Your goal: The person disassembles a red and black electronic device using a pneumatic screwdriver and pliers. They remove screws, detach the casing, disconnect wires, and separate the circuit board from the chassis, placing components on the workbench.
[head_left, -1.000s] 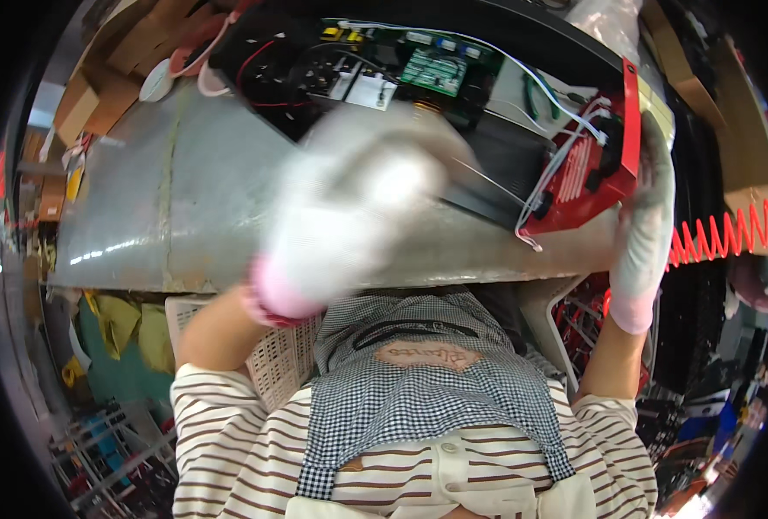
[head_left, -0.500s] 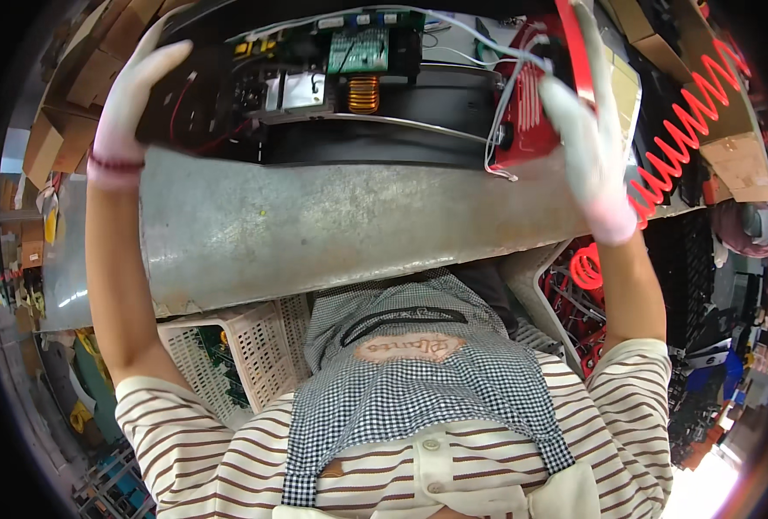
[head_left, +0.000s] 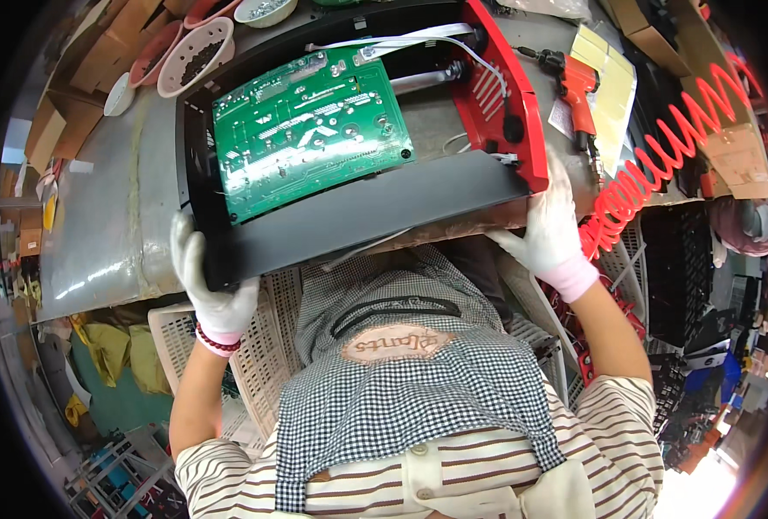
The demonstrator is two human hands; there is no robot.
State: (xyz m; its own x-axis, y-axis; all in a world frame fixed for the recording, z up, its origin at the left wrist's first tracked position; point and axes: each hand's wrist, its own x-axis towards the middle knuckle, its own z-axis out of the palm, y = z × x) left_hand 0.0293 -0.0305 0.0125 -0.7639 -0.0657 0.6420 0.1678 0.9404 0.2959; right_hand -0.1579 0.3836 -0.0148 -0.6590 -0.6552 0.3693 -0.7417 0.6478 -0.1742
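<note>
The black chassis (head_left: 349, 221) with its green circuit board (head_left: 310, 130) is gripped at both near corners: left hand (head_left: 214, 290) clasped around one, right hand (head_left: 550, 227) clamping the other by the red end panel (head_left: 501, 91).

Light: bright, even, overhead | Glare: streaks on metal bench (head_left: 99, 233) left of green circuit board (head_left: 310, 130); blown-out patch far below-right of it | Shadows: soft, under the board's black chassis (head_left: 358, 216) | Focus: sharp centrally | Distortion: fisheye bending, black vignette at rim

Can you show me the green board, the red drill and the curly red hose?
green circuit board (head_left: 310, 130), head view, middle of its face
red drill (head_left: 577, 82), head view, its body
curly red hose (head_left: 661, 164), head view, mid-coil
</note>
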